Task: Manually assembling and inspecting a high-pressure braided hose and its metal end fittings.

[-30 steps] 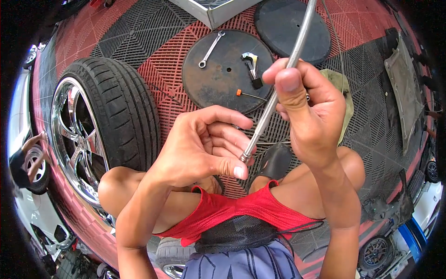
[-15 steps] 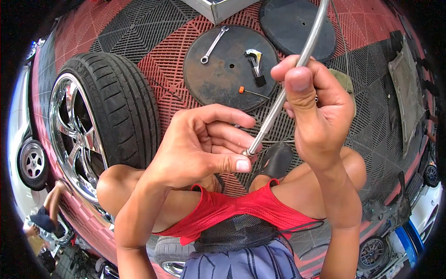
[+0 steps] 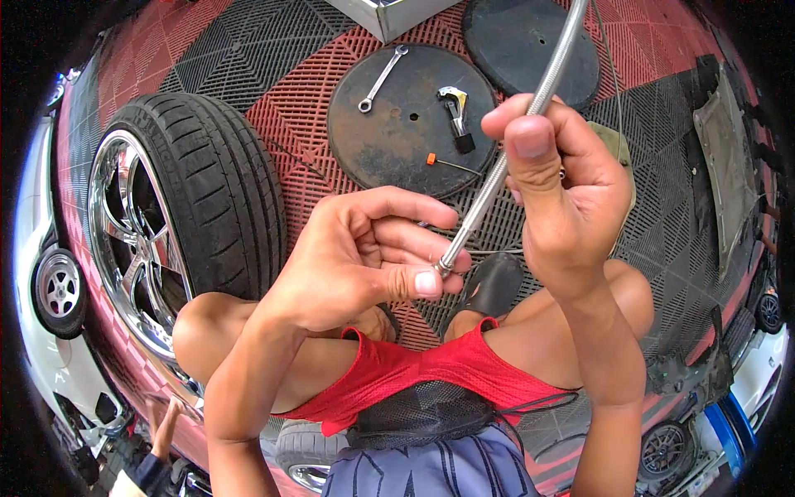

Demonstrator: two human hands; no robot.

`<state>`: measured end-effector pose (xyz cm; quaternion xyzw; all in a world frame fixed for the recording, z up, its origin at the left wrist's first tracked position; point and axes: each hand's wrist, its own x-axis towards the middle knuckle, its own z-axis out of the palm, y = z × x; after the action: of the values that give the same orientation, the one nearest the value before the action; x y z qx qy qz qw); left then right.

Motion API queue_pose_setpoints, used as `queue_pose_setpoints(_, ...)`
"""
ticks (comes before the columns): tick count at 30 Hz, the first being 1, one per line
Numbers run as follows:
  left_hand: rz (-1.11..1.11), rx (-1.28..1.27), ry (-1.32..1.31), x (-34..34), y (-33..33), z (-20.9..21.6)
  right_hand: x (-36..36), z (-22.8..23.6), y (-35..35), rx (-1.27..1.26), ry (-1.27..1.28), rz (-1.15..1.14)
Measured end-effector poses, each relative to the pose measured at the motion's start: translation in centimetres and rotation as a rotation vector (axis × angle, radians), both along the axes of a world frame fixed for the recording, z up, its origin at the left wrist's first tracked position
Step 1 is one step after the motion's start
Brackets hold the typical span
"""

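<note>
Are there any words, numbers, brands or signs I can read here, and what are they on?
None that can be read clearly.
Big tyre: any sidewall lettering is too small and blurred.
Wrench: too small to tell if it is marked.
Braided hose, held by the left hand and right hand: no writing shows.
Purple shirt: dark lines, no readable letters.

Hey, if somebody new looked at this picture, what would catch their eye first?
Probably the silvery braided hose, slanting between the left hand at its lower end and the right hand higher up. Next, the big black tire on its chrome rim at the left. Beyond the hands, a shiny wrench lies on a round dark disc.
</note>
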<state>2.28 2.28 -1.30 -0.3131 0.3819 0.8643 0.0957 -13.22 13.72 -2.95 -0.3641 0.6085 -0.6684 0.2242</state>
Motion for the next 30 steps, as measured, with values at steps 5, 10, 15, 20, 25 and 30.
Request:
queue_pose_setpoints(5, -0.004, -0.028, 0.023, 0.0, 0.2, -0.1, 0.1, 0.1, 0.0, 0.005, 0.047, -0.030)
queue_pose_setpoints(10, 0.025, 0.005, 0.037, 0.1, 0.2, -0.3, 0.0, 0.0, 0.0, -0.010, 0.071, -0.037)
queue_pose_setpoints(15, 0.031, 0.017, 0.028, 0.2, 0.2, -0.3, 0.1, 0.1, 0.0, -0.006, 0.080, -0.052)
queue_pose_setpoints(20, 0.060, 0.021, 0.054, 0.4, 0.4, -0.6, 0.4, -0.1, 0.1, 0.017, 0.024, -0.048)
queue_pose_setpoints(25, 0.107, -0.014, 0.058, 0.5, 0.8, -0.6, 0.6, 0.0, 0.1, 0.014, 0.004, -0.032)
queue_pose_setpoints(30, 0.132, -0.076, 0.061, 0.3, 1.1, -0.7, 0.7, 0.1, 0.0, 0.012, 0.027, -0.058)
